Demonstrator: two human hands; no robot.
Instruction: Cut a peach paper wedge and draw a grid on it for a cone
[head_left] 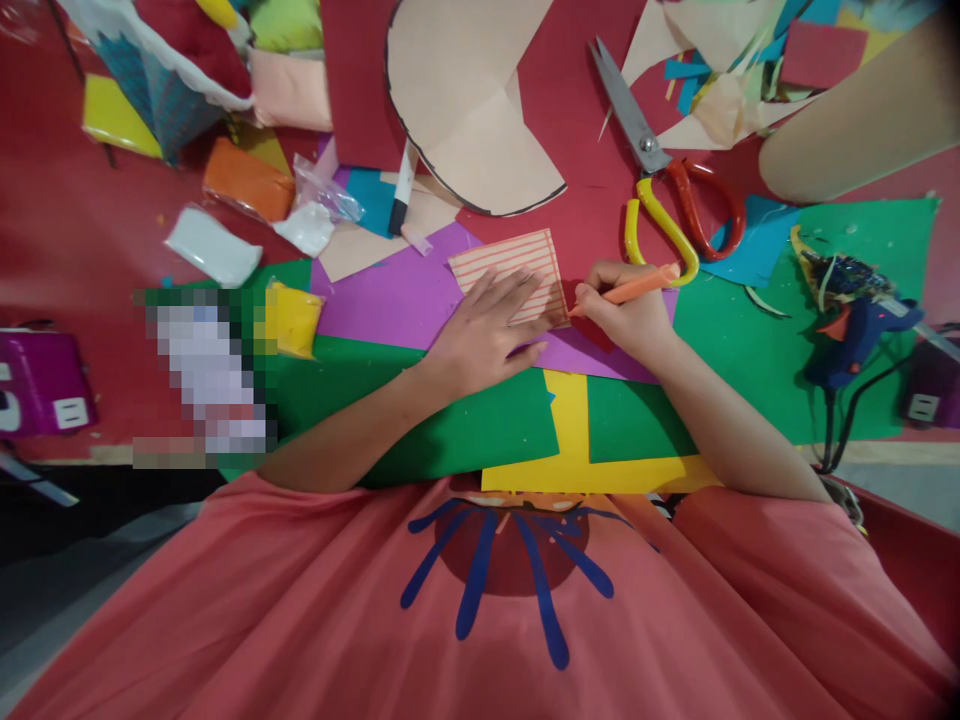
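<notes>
While the left hand (487,335) is laid flat, fingers spread, on a striped paper square (514,262) at the centre of the frame, an orange marker (637,287) is clamped in the curled fingers of the right hand (626,315), its tip set at the square's lower right edge. The square is carried by a purple sheet (397,300), under which green paper (457,430) and a yellow strip (571,430) are spread on the red bench (67,240). Scissors (660,175) with yellow and red handles are seen just above the right hand. A blue glue gun (855,335) is lying at the right edge.
</notes>
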